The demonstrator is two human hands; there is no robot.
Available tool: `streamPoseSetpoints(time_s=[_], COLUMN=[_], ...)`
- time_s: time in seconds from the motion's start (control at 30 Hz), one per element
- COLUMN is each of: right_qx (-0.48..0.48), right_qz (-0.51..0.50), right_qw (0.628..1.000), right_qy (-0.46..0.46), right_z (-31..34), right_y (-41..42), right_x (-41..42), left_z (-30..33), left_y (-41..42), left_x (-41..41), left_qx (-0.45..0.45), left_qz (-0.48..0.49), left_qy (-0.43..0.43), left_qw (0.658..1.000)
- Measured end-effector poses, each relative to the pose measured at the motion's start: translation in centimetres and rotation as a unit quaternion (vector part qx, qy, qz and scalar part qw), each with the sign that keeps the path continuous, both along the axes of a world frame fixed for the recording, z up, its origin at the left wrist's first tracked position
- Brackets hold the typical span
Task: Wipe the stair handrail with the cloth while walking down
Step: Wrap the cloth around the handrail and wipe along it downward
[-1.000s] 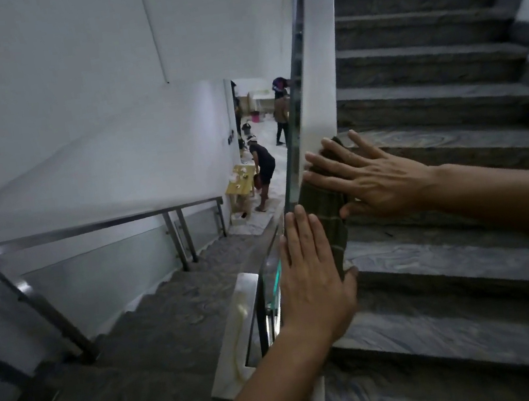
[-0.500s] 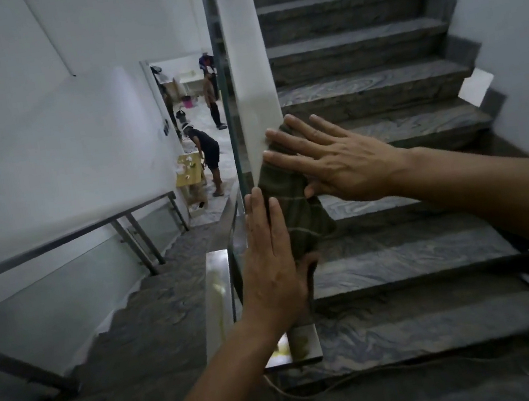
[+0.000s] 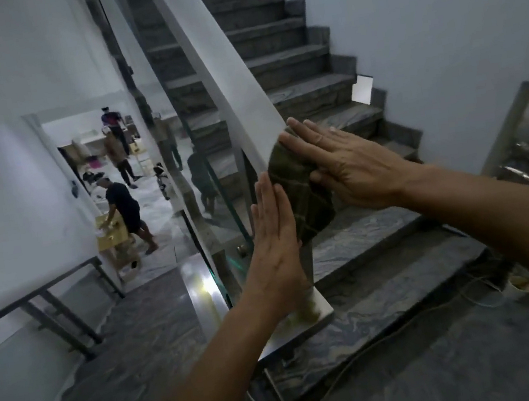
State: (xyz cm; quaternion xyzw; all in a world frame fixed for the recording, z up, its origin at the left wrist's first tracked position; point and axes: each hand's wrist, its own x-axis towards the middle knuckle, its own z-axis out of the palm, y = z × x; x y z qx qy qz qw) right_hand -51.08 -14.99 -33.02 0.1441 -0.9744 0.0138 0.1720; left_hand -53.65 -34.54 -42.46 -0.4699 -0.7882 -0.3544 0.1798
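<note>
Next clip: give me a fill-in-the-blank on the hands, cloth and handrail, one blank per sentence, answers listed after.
1. The cloth is draped over the lower end of the ____.
2. The right hand presses flat on the ____.
3. Both hands, left hand included, have their fingers ____, not curled into a fist.
4. Through the doorway below, other ____ are visible.

Answers: handrail; cloth; straight; people
</note>
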Motion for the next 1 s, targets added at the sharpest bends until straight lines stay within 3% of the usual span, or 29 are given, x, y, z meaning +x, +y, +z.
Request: streamPoseSetpoints(time_s=[0.3, 0.5, 1.0], right_qx=[-0.082, -0.071, -0.028], right_qz=[-0.045, -0.09, -0.176], right_qw=[0.991, 0.993, 0.973], right_qy=[0.093, 0.038, -0.146], right_z=[-7.9, -13.7, -20.8], right_y=[-6.5, -8.0, -8.5], right_x=[2.6, 3.3, 6.3], left_z=[-4.3, -7.2, -11.7], left_y=[-5.8, -8.6, -11.1], left_x=[0.8, 1.6, 0.8], left_qx=[-0.123, -0.223, -0.445], left_qz=[-0.024, -0.027, -0.026], left_qy=[-0.022, -0.093, -0.056], left_qw=[0.992, 0.97, 0.893])
